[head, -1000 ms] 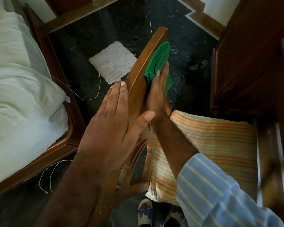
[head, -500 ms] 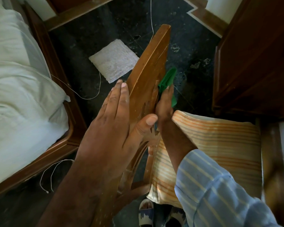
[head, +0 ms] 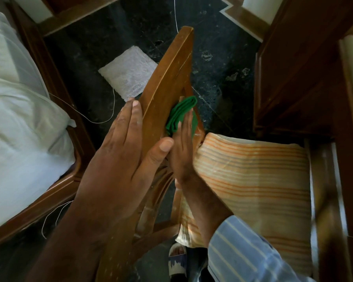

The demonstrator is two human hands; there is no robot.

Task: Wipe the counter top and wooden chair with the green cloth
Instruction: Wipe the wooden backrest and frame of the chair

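Observation:
The wooden chair's top rail (head: 167, 78) runs up the middle of the head view. My left hand (head: 118, 157) clasps that rail, fingers flat on its outer face and thumb on the inner face. My right hand (head: 181, 145) presses the folded green cloth (head: 179, 112) flat against the inner face of the backrest, just below the top rail. The cloth's lower part is hidden under my fingers. The chair's seat carries an orange-striped cushion (head: 253, 184).
A bed with white bedding (head: 18, 119) and a wooden frame lies at the left. A white mat (head: 128, 72) and thin cords lie on the dark floor (head: 218, 58). Dark wooden furniture (head: 298, 78) stands at the right. My sandalled foot (head: 177, 261) shows below the chair.
My right hand slid the green cloth down the backrest from near the top end, then slightly back up. My left hand kept its hold on the rail.

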